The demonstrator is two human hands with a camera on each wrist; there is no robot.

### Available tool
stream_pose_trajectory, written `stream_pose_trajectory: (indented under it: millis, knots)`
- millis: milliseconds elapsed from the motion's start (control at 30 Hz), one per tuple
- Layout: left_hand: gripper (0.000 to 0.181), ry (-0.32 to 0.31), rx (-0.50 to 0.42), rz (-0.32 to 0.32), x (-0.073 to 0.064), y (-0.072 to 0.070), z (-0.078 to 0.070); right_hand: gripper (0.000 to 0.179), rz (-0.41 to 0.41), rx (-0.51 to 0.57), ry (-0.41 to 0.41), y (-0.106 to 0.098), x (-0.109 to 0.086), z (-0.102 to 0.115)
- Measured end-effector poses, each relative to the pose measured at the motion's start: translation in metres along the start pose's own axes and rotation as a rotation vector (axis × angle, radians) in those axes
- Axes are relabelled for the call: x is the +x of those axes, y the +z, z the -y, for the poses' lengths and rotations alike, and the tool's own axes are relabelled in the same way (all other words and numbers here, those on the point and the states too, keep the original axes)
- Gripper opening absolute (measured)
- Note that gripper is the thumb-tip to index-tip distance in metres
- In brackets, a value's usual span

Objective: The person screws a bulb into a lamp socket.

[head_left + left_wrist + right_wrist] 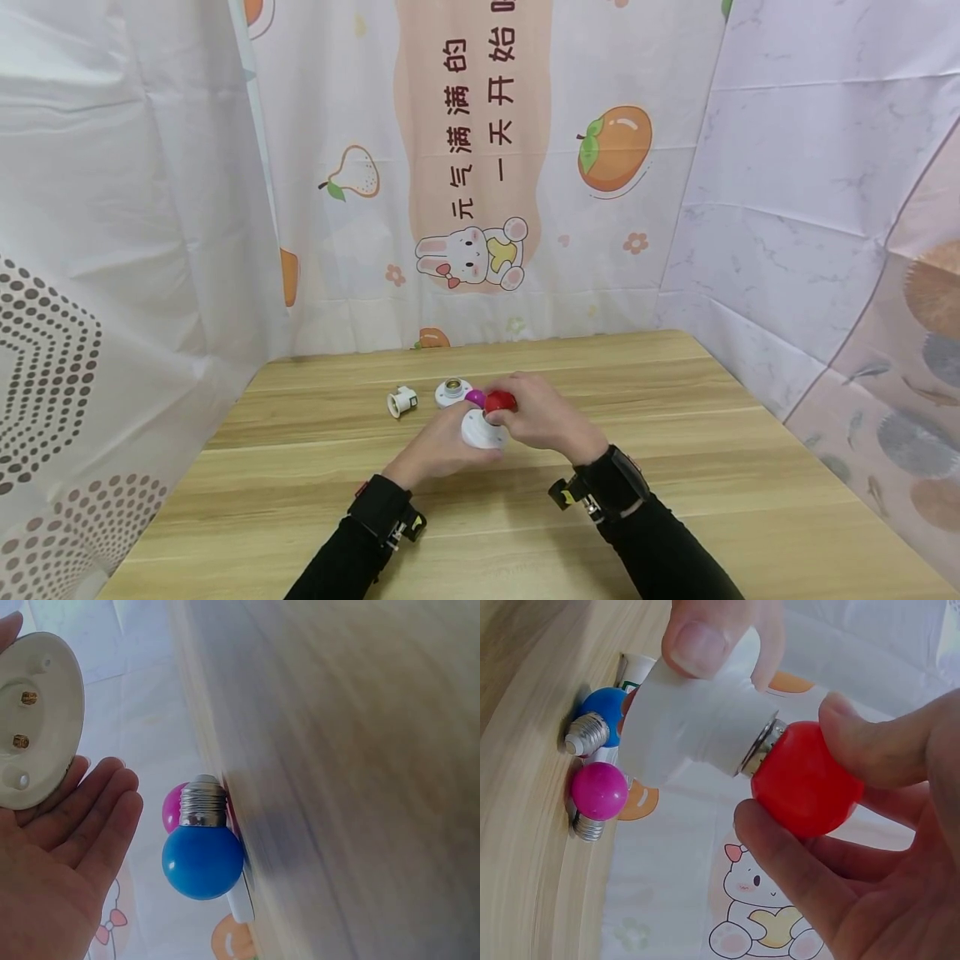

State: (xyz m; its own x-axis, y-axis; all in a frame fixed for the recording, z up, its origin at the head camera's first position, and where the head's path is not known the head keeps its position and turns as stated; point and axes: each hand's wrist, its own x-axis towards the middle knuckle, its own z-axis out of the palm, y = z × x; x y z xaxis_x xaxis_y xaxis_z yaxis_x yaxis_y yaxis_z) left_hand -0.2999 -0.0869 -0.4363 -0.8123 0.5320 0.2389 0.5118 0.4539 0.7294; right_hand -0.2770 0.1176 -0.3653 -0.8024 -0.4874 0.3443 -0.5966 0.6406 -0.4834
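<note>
My left hand (pixel 438 442) grips a white round-based lamp holder (pixel 697 727) between thumb and fingers. In the left wrist view, the underside of the lamp holder (pixel 56 712) shows two brass-coloured screws. My right hand (pixel 547 421) pinches a red light bulb (pixel 806 780) between thumb and fingertips. The bulb's metal screw base sits partly inside the holder's mouth, with some thread showing. Both are held up over the table. Beyond the hands lie a magenta bulb (pixel 600 791) and a blue bulb (pixel 202 862); the left hand hides the blue one in the head view.
A second white lamp holder (pixel 452 392) stands on the wooden table (pixel 637 467) behind the hands, its socket facing up. To its left a smaller white socket (pixel 402 402) lies on its side. Printed curtains (pixel 337 250) hang round the table's back and sides.
</note>
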Motion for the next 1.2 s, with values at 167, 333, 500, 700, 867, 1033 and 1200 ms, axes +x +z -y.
stream_pose_trajectory:
  millis: [167,333,500,700,867,1033,1200]
  knots:
    - [0.063,-0.003,0.004,-0.016,0.0,0.001,-0.001,0.031,-0.014,-0.01,0.018,0.001,0.0,0.001]
    - [0.062,-0.009,0.036,-0.033,0.0,0.002,-0.001,0.03,-0.017,-0.015,0.028,0.001,0.0,0.001]
    - [0.063,-0.02,0.045,-0.027,0.0,0.003,-0.001,0.032,0.011,0.017,0.026,-0.001,-0.001,-0.002]
    - [0.065,-0.023,-0.007,-0.017,-0.001,-0.001,-0.003,0.05,0.065,0.146,0.007,-0.009,-0.001,-0.009]
    - [0.065,-0.025,-0.012,-0.016,-0.001,-0.005,-0.004,0.063,0.092,0.235,0.026,-0.014,-0.001,-0.015]
    - [0.068,-0.009,-0.03,-0.007,-0.001,-0.006,-0.005,0.061,0.129,0.309,0.004,-0.014,0.0,-0.025]
    - [0.071,-0.027,-0.086,-0.011,-0.004,-0.008,-0.008,0.061,0.186,0.412,-0.041,-0.01,0.002,-0.034]
